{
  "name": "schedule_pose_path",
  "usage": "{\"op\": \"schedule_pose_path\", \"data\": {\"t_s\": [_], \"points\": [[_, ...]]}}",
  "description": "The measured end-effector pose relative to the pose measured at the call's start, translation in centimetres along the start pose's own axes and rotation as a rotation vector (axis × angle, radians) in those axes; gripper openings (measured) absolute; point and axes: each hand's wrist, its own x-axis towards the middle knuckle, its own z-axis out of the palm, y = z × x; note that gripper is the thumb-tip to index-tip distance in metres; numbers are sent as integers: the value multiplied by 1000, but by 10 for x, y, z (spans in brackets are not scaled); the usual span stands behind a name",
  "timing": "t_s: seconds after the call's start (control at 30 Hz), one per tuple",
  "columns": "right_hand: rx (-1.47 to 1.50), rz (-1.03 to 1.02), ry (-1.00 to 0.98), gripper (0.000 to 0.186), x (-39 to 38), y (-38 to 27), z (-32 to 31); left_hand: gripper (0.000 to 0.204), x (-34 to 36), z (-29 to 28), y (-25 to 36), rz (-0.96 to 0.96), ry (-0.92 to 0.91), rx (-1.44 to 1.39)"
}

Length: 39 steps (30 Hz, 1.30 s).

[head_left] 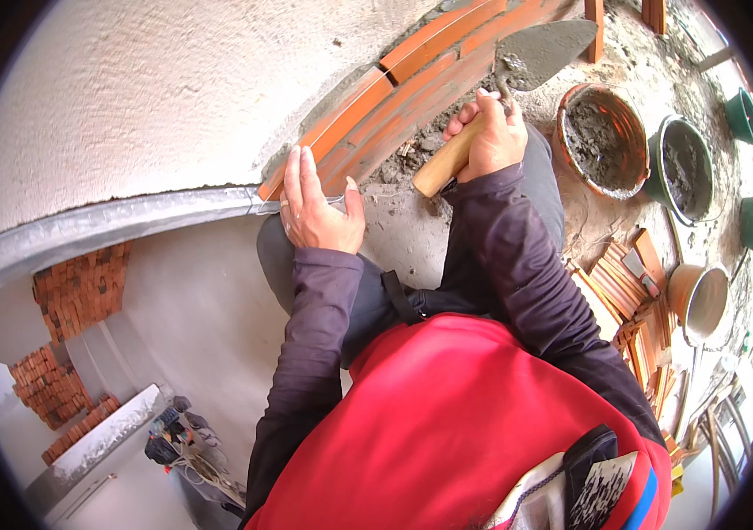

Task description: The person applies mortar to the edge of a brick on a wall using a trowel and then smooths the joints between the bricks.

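Observation:
My left hand (319,208) lies with outstretched fingers against the near end of an orange brick (341,115) on the top course of a low wall. A narrow dark gap parts this brick from the next top brick (438,40). To the right, my right hand (493,137) is closed around the wooden handle of a trowel (558,51). Its pointed blade reaches away from me, grey mortar smeared on it. Beside my left hand, a grey metal straightedge (129,219) meets the wall's end, with a thin string there.
An orange bucket (564,146) and a dark green bucket (655,181), both containing mortar, stand at right. Nearer are a pale orange bucket (699,305) and loose bricks (619,278). Brick stacks (85,287) stand at far left. Mortar crumbs (407,159) lie along the wall's foot.

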Motion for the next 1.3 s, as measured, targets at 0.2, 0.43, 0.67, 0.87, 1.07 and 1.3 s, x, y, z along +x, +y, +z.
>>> {"op": "schedule_pose_path", "data": {"t_s": [0.2,0.43,0.67,0.87,1.07,1.3], "points": [[48,87,-79,15,3,-27,-23,71,4,0,5,10,2,-21],[-164,88,-149,21,-1,-107,-110,71,6,1,4,20,12,-17],[-181,89,29,15,-20,-121,-163,69,8,-5,17,5,-38,-45],[-27,145,29,11,-34,-79,-145,66,4,-18,18,48,-17,-26],[50,168,47,13,-26,-79,-153,58,5,-32,26,-26,28,-165],[113,198,29,19,-19,-89,-163,45,39,-81,27,128,363,-194]]}}
